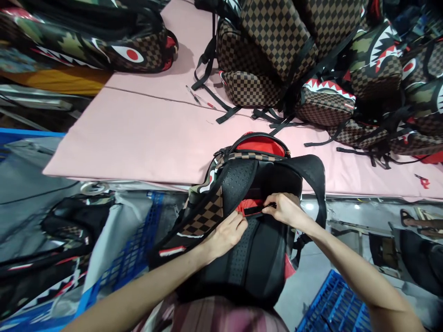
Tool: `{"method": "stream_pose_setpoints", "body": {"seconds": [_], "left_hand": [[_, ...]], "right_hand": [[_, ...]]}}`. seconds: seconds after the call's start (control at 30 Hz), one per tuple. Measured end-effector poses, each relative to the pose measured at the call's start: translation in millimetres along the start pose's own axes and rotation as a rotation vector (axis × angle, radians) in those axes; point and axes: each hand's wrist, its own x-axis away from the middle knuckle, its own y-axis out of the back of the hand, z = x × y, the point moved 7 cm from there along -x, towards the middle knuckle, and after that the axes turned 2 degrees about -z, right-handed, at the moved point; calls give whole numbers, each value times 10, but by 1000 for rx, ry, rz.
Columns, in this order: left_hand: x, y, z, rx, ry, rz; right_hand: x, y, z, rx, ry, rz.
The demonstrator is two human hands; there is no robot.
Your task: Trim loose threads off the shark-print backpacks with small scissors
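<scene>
A black backpack (238, 249) with brown checkered sides leans between my lap and the table edge, its padded back panel and shoulder straps towards me. A back pocket is parted, showing red lining (249, 203) and a black strip (254, 210) along its edge. My left hand (228, 233) is closed at the left end of this opening, fingertips pinching the pocket edge. At the right end, my right hand (282, 210) pinches the black edge between thumb and fingers. Above them the top compartment (261, 145) gapes, also lined in red.
Pink cloth (138, 133) covers the table. Checkered backpacks (277, 46) with dangling straps crowd its far right. Another backpack (104, 41) lies at the upper left. Small snips (422, 180) rest at the right edge. Blue plastic crates (334, 304) stand below.
</scene>
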Motion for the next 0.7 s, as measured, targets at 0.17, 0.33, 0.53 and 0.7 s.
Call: {"method": "stream_pose_setpoints", "body": {"seconds": [0.17,0.33,0.53,0.7], "left_hand": [[-6,-23,109,-4,23,-12],[25,-131,203,25,67,42],[8,-188,208,57,83,41],[-6,-166,237,77,88,21]], "right_hand": [[-155,-109,75,-80,5,-1],[-266,-198,-60,-325,-91,14],[-329,-216,-243,-565,-146,-117],[-328,-113,-213,-301,-106,-51]]}}
